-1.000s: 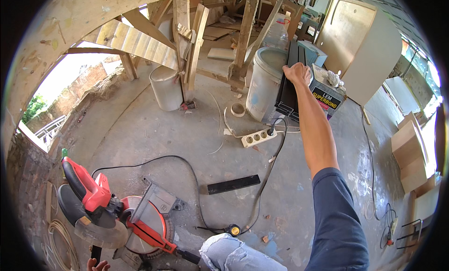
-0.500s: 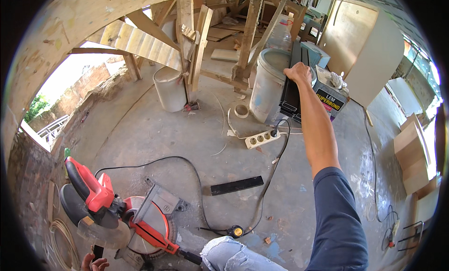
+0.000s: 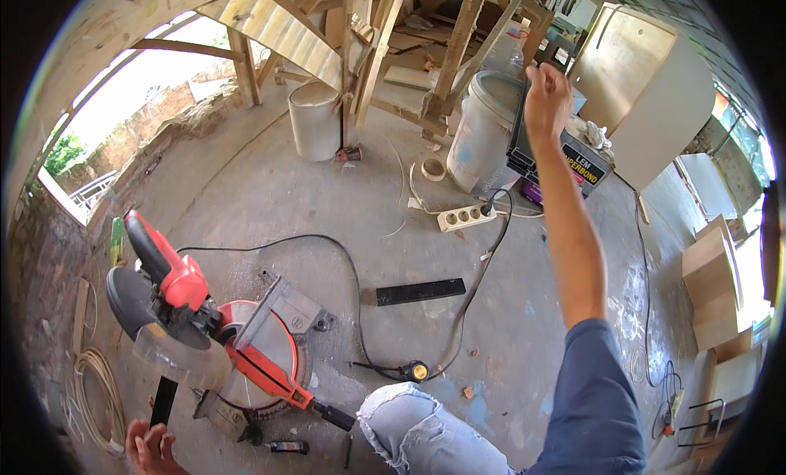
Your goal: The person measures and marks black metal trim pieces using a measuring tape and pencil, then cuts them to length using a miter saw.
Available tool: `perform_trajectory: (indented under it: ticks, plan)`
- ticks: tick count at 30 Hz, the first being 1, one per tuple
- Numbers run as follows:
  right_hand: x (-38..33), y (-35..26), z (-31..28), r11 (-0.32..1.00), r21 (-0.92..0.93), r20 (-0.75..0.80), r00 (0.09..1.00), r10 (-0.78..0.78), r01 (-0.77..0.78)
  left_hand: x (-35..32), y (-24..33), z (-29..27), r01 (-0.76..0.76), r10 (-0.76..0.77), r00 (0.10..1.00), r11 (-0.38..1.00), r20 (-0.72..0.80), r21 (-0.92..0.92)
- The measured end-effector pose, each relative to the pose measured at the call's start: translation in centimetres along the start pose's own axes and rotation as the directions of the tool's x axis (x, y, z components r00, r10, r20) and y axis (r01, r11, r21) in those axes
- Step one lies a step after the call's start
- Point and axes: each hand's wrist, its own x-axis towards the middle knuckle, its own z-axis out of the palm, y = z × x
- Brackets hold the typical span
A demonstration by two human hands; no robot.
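Observation:
My right hand (image 3: 548,102) reaches far forward, fingers curled closed over a stack of long black boards (image 3: 519,151). What lies inside those fingers is hidden. The boards lean between a whitish bucket (image 3: 475,139) and a dark box (image 3: 583,165). At the lower left, my left hand (image 3: 151,449) has its fingers bent around the near end of a narrow black strip (image 3: 164,401). That strip points toward the red and black miter saw (image 3: 266,368), whose head is raised. Another black strip (image 3: 421,291) lies flat on the floor.
A white power strip (image 3: 467,217) sits near the bucket, its black cable (image 3: 359,295) looping over the concrete floor. A second bucket (image 3: 316,123) stands by wooden posts. A tape roll (image 3: 433,169), coiled hose (image 3: 100,401) and pale cabinet (image 3: 663,106) are around.
My right hand has moved farther away and upward along the black boards, with its fingers more bunched. The view has shifted, showing more of the saw's base. The left hand stays by its strip.

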Motion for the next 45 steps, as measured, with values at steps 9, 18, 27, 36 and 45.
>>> perform_trajectory:
  ticks: [9,18,27,36,45]
  plan:
    - [-31.6,-14.2,-8.1,0.827,0.552,0.718,-0.444,-0.537,-0.106,1.5,-2.8,-0.4,-0.026,-0.002,0.982,0.989,0.191,0.147]
    - [-34.6,-28.3,-8.1,0.911,0.41,0.848,-0.352,-0.397,-0.041,7.0,-8.7,-11.4,0.216,-0.313,0.937,0.866,0.154,0.451]
    - [-40.5,-30.2,-10.5,0.852,0.5,0.631,-0.608,-0.481,-0.155,10.7,-20.5,-23.6,0.493,-0.778,0.39,0.628,-0.493,-0.602]
    - [-56.2,-45.1,-7.7,0.091,0.976,0.093,-0.005,-0.996,0.196,12.2,-29.1,-33.3,0.119,-0.717,0.547,0.578,-0.433,-0.807]
    - [-61.3,-52.2,-5.3,0.362,0.914,0.398,-0.233,-0.887,0.184,11.6,-27.9,-35.8,0.23,-0.751,0.478,0.607,-0.455,-0.761]
